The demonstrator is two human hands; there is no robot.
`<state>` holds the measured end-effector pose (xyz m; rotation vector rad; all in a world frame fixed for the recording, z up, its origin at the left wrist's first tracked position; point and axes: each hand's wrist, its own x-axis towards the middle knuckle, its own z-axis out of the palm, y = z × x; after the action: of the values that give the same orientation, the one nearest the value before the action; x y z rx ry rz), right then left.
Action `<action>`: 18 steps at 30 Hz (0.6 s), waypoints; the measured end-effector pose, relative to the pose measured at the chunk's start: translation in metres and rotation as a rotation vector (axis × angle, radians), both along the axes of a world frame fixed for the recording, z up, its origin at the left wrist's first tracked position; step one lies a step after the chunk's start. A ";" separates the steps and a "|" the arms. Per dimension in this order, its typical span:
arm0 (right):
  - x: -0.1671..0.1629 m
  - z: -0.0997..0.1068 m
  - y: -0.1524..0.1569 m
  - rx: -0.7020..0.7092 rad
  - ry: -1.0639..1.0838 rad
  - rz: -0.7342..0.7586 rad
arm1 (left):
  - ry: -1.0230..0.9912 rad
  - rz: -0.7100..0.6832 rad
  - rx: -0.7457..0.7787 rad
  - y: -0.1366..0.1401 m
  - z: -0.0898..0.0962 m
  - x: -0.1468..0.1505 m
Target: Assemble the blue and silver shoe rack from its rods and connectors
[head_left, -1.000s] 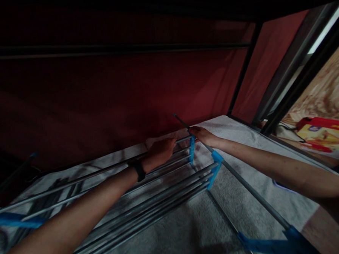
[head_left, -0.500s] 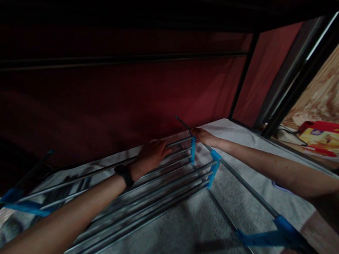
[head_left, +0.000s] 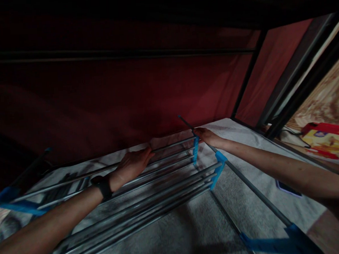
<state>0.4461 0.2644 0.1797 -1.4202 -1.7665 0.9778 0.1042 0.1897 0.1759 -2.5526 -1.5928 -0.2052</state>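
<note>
A rack of thin grey metal tubes (head_left: 173, 198) with blue plastic connectors (head_left: 221, 157) stretches across the grey blanket. My left hand (head_left: 134, 163), a dark band at its wrist, is closed over the far long tube around its middle. At the rack's far right corner, my right hand (head_left: 208, 136) wraps round the side tube beside the far blue connector (head_left: 196, 150). Its fingertips are partly hidden behind the tube. Near me on the right, another blue connector (head_left: 289, 242) joins the side tubes.
Several loose dark tubes (head_left: 66, 187) lie on the blanket (head_left: 229, 129) behind the rack's left part. A phone (head_left: 289, 188) lies under my right forearm. Dark bed-like frame posts (head_left: 249, 75) and a red cloth wall (head_left: 145, 94) enclose the space. A red-yellow package (head_left: 329, 141) sits at right.
My left hand has moved left along the far tube and closed over it. The right hand keeps its place on the side tube. The view has shifted slightly.
</note>
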 end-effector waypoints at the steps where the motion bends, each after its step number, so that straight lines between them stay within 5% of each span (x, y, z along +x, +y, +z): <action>1: 0.000 -0.001 0.001 -0.001 -0.006 -0.005 | -0.002 0.001 -0.009 0.000 0.000 0.000; 13: -0.002 0.002 0.000 0.035 -0.076 -0.008 | -0.028 0.017 -0.047 -0.001 0.008 0.007; 18: -0.003 0.011 -0.001 0.174 -0.315 0.068 | -0.069 -0.074 -0.073 0.001 0.009 0.007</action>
<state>0.4431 0.2630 0.1907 -1.4710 -2.0832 0.6396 0.1108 0.1907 0.1852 -2.6905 -1.5583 -0.2498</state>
